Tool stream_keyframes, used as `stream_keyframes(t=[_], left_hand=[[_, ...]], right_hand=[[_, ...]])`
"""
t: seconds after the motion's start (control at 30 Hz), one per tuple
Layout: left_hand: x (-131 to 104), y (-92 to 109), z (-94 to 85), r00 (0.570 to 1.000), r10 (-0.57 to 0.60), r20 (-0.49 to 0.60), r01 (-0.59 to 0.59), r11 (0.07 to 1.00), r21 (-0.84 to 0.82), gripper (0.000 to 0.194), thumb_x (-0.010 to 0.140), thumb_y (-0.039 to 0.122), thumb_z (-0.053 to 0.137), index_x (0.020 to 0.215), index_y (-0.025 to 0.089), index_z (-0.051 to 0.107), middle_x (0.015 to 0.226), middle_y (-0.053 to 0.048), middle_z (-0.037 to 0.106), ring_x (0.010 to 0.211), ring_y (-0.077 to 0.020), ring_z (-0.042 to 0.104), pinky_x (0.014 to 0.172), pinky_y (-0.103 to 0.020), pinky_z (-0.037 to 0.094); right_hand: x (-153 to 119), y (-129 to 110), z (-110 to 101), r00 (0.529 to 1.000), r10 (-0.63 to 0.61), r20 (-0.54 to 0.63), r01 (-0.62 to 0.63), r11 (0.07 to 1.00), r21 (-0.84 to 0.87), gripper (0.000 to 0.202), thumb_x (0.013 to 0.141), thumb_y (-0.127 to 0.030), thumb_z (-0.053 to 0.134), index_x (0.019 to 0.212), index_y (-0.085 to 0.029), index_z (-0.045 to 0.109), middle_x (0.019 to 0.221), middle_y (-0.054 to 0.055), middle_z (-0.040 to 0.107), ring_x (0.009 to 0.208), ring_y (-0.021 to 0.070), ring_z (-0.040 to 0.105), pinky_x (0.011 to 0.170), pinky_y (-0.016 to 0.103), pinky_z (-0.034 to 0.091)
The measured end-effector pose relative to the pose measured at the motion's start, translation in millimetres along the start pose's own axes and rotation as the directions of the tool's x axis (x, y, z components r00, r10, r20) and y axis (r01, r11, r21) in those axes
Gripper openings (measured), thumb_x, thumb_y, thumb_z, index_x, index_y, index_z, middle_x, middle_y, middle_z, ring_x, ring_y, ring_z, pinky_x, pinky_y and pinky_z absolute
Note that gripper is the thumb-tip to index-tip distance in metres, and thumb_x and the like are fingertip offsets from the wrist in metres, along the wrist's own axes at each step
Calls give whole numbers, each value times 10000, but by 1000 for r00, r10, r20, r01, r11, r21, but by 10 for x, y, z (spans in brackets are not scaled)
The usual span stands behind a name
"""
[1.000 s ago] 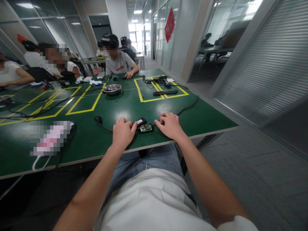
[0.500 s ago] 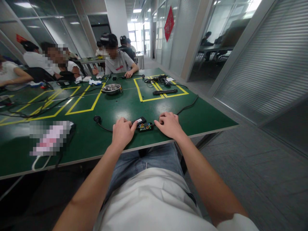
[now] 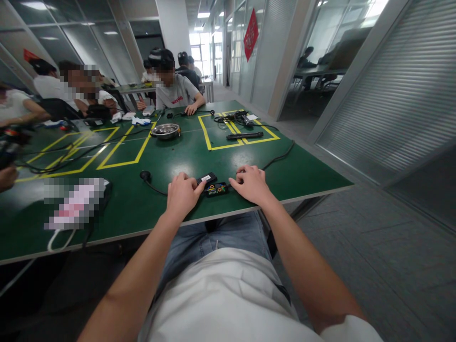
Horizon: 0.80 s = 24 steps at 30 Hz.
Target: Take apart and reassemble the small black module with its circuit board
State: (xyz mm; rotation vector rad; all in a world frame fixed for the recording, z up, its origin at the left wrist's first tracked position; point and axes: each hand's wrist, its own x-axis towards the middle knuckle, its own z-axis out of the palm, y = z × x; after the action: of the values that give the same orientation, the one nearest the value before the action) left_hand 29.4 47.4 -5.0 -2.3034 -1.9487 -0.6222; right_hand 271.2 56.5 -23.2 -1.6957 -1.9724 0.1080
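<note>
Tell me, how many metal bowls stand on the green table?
1. The metal bowl stands far across the green table, beside the yellow tape lines. Others may be hidden behind the seated people.

The table [image 3: 171, 156] is dark green with yellow lines [image 3: 121, 152] making boxes. A small black box [image 3: 215, 189] shows tiny colored bits, maybe orange and green. The bowl [image 3: 166, 130] is shiny silver. A red sign [image 3: 251, 35] hangs above.
</note>
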Motion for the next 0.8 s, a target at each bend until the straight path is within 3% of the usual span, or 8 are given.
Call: stream_keyframes(t=[0.1, 0.17, 0.3, 0.43, 0.53, 0.63, 0.7, 0.8], left_hand=[[33, -46, 41, 992, 100, -71, -109, 984, -142, 268, 1032, 407, 674, 1176, 239, 825, 1293, -132, 723, 1215, -329, 660, 1050, -472, 550], [64, -67, 62, 987, 156, -34, -159, 968, -196, 289, 1046, 352, 657, 1274, 271, 816, 1360, -108, 749, 1254, -327, 670, 1096, -488, 534], [108, -84, 83, 998, 66, 24, -60, 975, -212, 252, 1019, 357, 708, 1199, 268, 859, 1199, -101, 835, 1141, -353, 734, 1001, -496, 574], [78, -93, 83, 996, 28, -79, -46, 968, -247, 242, 991, 326, 751, 1192, 236, 852, 1134, -116, 840, 1074, -341, 754, 970, -478, 593], [18, -97, 77, 958, 172, -227, -238, 923, -304, 286, 1053, 343, 668, 1281, 245, 809, 1230, -111, 812, 1148, -308, 732, 1029, -470, 587], [-35, -76, 64, 887, 418, -197, -462, 818, -343, 316, 1099, 360, 583, 1310, 264, 797, 1250, -104, 795, 1144, -270, 718, 1033, -455, 591], [-53, -46, 46, 852, 506, -131, -518, 782, -346, 315, 1100, 349, 568, 1271, 257, 816, 1207, -107, 800, 1118, -265, 711, 1024, -459, 593], [-64, 1, 1, 871, 483, -86, -482, 809, -336, 302, 1078, 326, 578, 1211, 243, 836, 1175, -113, 806, 1112, -276, 699, 1036, -485, 583]], right_hand=[[7, 5, 2, 1000, -3, 5, 3, 1000, -12, 432, 1002, -463, 659, 642, -226, 665, 1229, 86, 726, 1188, 312, 554, 1090, 526, 385], [8, 3, -2, 1000, -1, 15, 2, 1000, -24, 426, 1008, -469, 655, 658, -227, 677, 1240, 89, 723, 1192, 313, 554, 1093, 526, 387], [6, -7, -9, 1000, -7, 26, 8, 999, -33, 434, 1022, -495, 638, 684, -229, 696, 1259, 95, 714, 1199, 313, 553, 1109, 534, 381], [-1, -20, -15, 999, -18, 39, 20, 999, -51, 439, 1038, -504, 619, 707, -228, 702, 1276, 101, 704, 1211, 318, 549, 1113, 536, 376], [-7, -32, -26, 998, -14, 56, 18, 997, -70, 434, 1051, -502, 606, 730, -227, 709, 1290, 103, 701, 1222, 322, 550, 1111, 532, 377], [-11, -43, -37, 998, -15, 61, 20, 997, -76, 427, 1060, -494, 598, 751, -227, 719, 1302, 101, 702, 1236, 320, 550, 1113, 525, 377], [-12, -48, -42, 998, -15, 62, 19, 997, -72, 427, 1065, -496, 591, 762, -229, 729, 1304, 97, 704, 1236, 317, 552, 1112, 524, 379], [-11, -50, -43, 998, -19, 64, 23, 998, -58, 441, 1066, -514, 587, 762, -232, 736, 1294, 96, 707, 1228, 317, 556, 1104, 528, 385]])
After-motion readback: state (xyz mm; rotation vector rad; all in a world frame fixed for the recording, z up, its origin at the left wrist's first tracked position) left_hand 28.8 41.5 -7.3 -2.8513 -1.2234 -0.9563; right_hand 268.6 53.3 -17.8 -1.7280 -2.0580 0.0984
